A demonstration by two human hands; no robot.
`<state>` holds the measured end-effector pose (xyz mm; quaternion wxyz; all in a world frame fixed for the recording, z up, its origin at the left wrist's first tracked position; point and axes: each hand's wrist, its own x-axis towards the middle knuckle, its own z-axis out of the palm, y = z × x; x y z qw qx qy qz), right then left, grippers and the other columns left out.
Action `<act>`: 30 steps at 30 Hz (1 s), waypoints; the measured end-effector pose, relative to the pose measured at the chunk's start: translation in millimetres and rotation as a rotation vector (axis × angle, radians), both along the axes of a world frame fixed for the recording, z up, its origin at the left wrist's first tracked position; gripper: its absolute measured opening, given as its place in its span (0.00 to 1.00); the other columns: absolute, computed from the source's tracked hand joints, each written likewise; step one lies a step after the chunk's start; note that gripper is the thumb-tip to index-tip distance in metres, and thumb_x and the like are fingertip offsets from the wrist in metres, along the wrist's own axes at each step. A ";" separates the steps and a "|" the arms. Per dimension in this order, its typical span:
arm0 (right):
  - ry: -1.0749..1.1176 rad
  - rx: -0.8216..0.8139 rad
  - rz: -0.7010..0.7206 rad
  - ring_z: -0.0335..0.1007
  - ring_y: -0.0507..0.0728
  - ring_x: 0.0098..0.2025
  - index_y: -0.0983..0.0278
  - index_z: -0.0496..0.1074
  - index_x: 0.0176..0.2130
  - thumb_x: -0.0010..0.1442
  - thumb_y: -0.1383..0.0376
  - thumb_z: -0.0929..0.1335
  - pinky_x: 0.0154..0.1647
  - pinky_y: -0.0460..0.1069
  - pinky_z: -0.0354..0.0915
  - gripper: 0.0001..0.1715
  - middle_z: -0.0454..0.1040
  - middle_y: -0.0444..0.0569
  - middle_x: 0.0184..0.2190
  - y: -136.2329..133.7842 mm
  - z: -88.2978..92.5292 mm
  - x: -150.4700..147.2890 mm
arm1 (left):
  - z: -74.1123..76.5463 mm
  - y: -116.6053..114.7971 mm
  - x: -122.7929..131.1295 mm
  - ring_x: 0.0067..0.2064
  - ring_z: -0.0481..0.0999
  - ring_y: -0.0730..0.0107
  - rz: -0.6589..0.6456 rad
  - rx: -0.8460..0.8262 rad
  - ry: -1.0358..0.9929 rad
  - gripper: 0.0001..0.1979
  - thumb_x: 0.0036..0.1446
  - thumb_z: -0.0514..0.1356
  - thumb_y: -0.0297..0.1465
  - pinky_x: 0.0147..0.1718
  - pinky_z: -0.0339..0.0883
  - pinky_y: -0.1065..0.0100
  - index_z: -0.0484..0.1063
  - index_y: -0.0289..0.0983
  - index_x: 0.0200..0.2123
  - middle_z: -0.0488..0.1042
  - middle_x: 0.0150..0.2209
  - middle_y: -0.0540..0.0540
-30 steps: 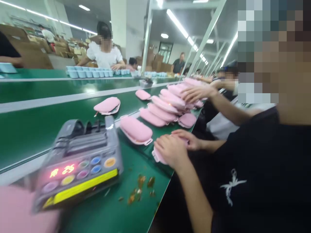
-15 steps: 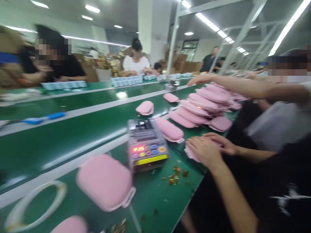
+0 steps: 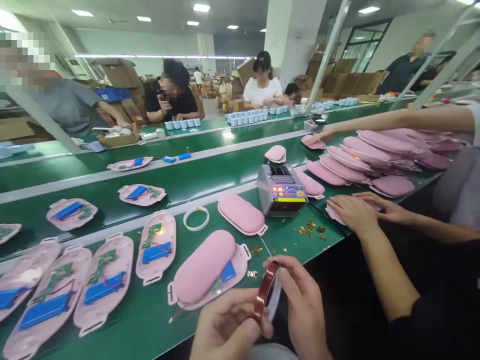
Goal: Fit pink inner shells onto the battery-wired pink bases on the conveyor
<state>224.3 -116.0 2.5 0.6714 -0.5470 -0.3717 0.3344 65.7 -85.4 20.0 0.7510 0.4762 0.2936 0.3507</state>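
Both of my hands hold a roll of amber tape (image 3: 267, 290) at the bottom middle, just off the table's near edge. My left hand (image 3: 227, 327) curls under the roll and my right hand (image 3: 300, 305) pinches its rim. Right in front of them lies a pink oval case (image 3: 206, 267) with its soft lid half over a base that shows a blue battery. More open pink bases with blue batteries and green boards (image 3: 155, 245) lie in a row to the left.
A grey tape dispenser (image 3: 281, 190) with coloured buttons stands on the green table (image 3: 292, 235), amber scraps (image 3: 310, 228) beside it. A neighbour's hands (image 3: 356, 210) press a pink case on the right, near a pile of closed pink cases (image 3: 375, 155). A white ring (image 3: 196, 218) lies nearby. Other people work across the belts.
The view has swung left, off the neighbour and the dispenser. My hands with the tape roll and the row of open pink bases have come into sight.
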 end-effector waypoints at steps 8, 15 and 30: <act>0.297 0.058 0.609 0.60 0.48 0.22 0.66 0.73 0.37 0.61 0.54 0.72 0.26 0.42 0.61 0.17 0.64 0.42 0.19 70.9 58.3 -2.3 | 54.1 48.2 -31.2 0.34 0.77 0.65 0.255 0.047 0.019 0.16 0.51 0.70 0.43 0.36 0.74 0.67 0.83 0.40 0.38 0.80 0.31 0.44; 0.674 -0.083 0.454 0.62 0.50 0.27 0.63 0.68 0.34 0.63 0.53 0.69 0.32 0.45 0.66 0.16 0.63 0.44 0.25 97.9 38.4 -27.5 | 44.4 82.9 -30.7 0.38 0.80 0.67 0.221 0.151 -0.012 0.05 0.56 0.69 0.34 0.40 0.74 0.71 0.82 0.40 0.35 0.82 0.35 0.46; 0.681 0.001 0.697 0.57 0.51 0.27 0.64 0.64 0.29 0.64 0.56 0.66 0.32 0.47 0.61 0.17 0.58 0.44 0.23 118.5 44.8 0.7 | 48.3 108.8 -28.2 0.45 0.78 0.65 0.096 0.059 -0.002 0.12 0.56 0.69 0.35 0.45 0.73 0.70 0.81 0.44 0.45 0.80 0.43 0.46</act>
